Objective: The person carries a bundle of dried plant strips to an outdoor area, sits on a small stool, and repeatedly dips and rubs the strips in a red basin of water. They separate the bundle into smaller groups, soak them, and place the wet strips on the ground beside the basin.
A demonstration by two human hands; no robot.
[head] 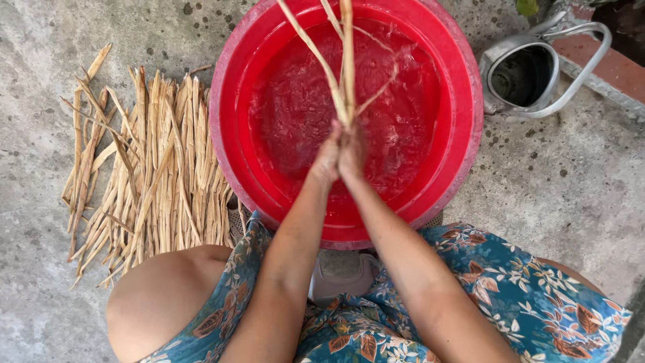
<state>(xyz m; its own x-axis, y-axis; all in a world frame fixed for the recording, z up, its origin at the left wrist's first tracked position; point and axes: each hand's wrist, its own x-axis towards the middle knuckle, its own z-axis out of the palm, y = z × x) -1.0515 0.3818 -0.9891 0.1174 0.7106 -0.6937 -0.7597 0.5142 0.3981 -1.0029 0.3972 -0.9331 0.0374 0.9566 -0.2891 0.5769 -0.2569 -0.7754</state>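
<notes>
Both hands grip a bunch of strips over a red basin.

The left hand (327,160) and right hand (351,152), pressed side by side, are closed around the near end of the strips (345,64), which rise above the water in the basin (463,134). A pile (148,178) of dry strips lies left of it; a metal can (521,75) sits far right.
</notes>
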